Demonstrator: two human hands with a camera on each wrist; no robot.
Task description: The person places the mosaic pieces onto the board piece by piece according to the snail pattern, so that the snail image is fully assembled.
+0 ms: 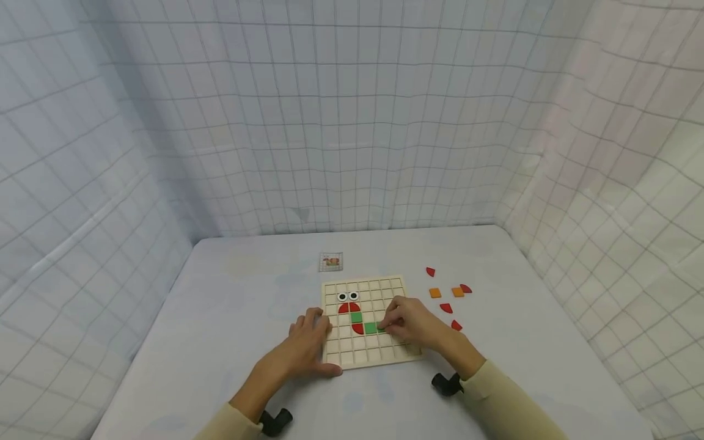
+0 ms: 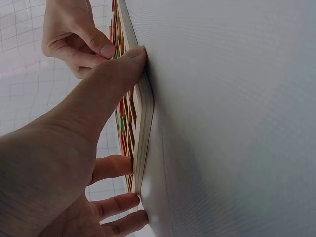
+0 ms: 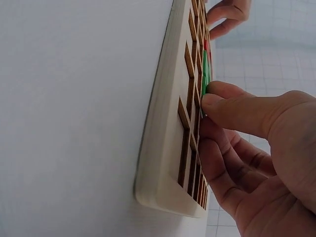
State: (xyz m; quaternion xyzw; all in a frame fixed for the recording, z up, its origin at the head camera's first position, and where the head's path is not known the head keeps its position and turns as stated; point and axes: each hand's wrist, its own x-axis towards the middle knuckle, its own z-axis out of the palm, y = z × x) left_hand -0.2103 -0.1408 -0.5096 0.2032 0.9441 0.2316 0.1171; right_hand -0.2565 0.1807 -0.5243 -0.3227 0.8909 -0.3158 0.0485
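Note:
A pale wooden grid board (image 1: 346,358) lies on the table. At its near left corner my left hand (image 1: 301,346) rests with fingers spread. The thumb touches the near edge, and the other fingers are along the left edge. My right hand (image 1: 415,321) pinches a green square tile (image 1: 381,328) between thumb and fingertips, low over a cell; the fingers partly hide it. Left of it, another green tile (image 1: 371,328) fills a cell beside a red quarter-round tile (image 1: 358,329). Above are a green tile (image 1: 356,317), two red quarter-rounds (image 1: 349,307) and two eye discs (image 1: 348,296).
Right of the board lie orange square tiles (image 1: 435,293) and several loose red quarter-round tiles (image 1: 446,308). A small picture card (image 1: 331,261) lies behind the board. White checked cloth (image 1: 352,122) surrounds the table (image 1: 231,318) at the back and sides.

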